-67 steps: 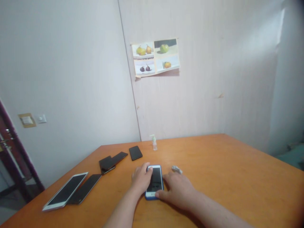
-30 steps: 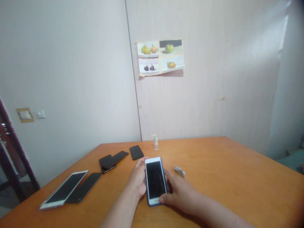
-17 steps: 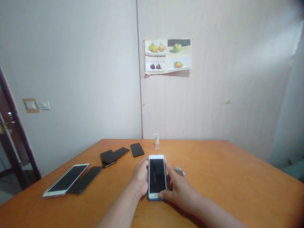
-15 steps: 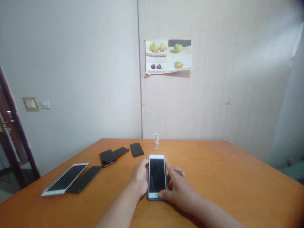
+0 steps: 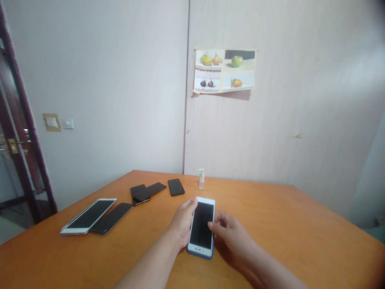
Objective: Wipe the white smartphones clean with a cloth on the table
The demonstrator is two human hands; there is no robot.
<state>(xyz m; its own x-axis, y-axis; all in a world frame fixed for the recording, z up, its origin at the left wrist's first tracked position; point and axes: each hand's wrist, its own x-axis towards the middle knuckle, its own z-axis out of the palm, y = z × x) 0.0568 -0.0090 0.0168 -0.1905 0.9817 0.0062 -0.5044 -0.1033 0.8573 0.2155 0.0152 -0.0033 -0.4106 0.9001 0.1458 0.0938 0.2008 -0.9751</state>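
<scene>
A white-fronted smartphone (image 5: 202, 226) with a dark screen and a blue case edge stands out in the middle, slightly tilted to the right. My left hand (image 5: 183, 222) wraps round its left side, the thumb lying along the upper left edge. At the right edge is my right hand (image 5: 230, 230), its fingers curled in and the thumb tip overlapping the screen's side. The fingers behind the phone are hidden from me.
To the left on the orange wooden table (image 5: 144, 241) lie a large white tablet-like device (image 5: 90, 216), a black phone (image 5: 112, 218), two overlapping dark phones (image 5: 150, 192) and another dark phone (image 5: 176, 187). A small clear pump bottle (image 5: 201, 180) stands near the wall.
The phone has tilted to the right. My right thumb has moved up from its bottom edge to the right side. A small greyish-white thing beside my right hand is now out of sight.
</scene>
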